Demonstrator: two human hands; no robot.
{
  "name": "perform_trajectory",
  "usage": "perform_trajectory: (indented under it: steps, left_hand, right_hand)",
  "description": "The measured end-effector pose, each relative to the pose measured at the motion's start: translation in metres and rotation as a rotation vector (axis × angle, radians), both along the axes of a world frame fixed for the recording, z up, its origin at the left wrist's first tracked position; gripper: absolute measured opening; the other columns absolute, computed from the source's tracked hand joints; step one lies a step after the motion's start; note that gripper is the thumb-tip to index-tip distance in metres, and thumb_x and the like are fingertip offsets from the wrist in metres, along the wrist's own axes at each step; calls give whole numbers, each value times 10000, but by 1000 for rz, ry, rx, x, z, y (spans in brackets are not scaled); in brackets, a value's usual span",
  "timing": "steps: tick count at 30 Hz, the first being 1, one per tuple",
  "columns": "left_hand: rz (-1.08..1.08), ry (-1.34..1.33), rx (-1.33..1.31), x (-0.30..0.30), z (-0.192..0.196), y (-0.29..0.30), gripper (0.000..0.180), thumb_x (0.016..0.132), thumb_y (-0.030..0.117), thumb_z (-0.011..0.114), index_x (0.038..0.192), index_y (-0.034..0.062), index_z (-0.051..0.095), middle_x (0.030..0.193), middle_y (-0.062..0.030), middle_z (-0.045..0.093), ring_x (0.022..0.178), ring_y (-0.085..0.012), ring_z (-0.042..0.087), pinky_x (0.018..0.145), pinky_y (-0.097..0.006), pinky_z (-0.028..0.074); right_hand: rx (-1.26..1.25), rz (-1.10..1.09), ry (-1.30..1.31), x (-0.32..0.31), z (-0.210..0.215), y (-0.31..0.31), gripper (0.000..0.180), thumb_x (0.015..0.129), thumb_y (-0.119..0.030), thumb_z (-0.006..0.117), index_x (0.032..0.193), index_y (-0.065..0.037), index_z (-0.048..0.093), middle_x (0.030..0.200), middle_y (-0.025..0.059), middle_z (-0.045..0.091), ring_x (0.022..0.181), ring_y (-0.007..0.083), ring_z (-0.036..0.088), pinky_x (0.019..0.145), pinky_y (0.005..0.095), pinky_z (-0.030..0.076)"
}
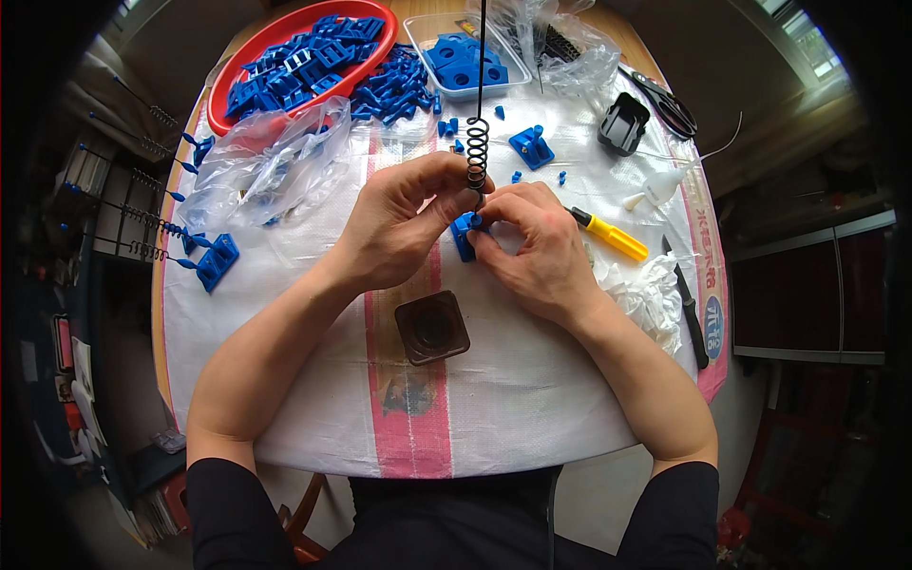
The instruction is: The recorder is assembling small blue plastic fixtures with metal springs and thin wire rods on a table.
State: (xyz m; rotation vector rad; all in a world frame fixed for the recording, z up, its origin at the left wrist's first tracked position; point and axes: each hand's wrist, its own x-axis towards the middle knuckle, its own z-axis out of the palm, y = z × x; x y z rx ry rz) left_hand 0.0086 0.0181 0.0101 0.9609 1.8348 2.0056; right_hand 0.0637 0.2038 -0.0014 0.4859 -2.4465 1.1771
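Note:
In my left hand [399,218], thumb and fingers pinch the lower end of a black coil spring [477,142], whose long straight wire stands upright. My right hand [537,237] closes its fingertips around a small blue plastic base [463,239] just below the spring. The two hands nearly meet, and the joint between spring and base is partly hidden by fingers. Nearer to me on the table sits a dark brown square dish [407,332]. Beyond the hands lies another blue base [532,148] with a peg, among several small blue plugs [448,127].
A red basin [217,103] of blue parts stands far left, beside loose blue pieces [391,85] and a clear tub [524,76]. Blue bases with springs [218,262] line the left edge. A yellow-handled tool [617,237], white bottle [663,185], scissors [665,103] and knife [692,318] lie right.

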Motion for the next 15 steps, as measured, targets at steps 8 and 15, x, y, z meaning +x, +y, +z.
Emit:
perform_trajectory:
  steps: [8,15]
  left_hand:
    - [-30,-15,3,-1,0,-1,150,958,70,626,1089,-3,642,981,-36,650,931,-114,610,866,-289,510]
    - [8,157,-52,-1,4,0,136,925,-2,633,1059,0,658,936,-35,655,883,-108,614,826,-275,513]
  right_hand:
    - [16,14,-10,-1,1,1,142,731,-76,739,855,-44,678,898,104,656,878,304,591,789,396,478]
    - [21,19,4,-1,1,2,151,731,-79,738,866,-45,682,905,109,658,879,306,592,788,398,480]
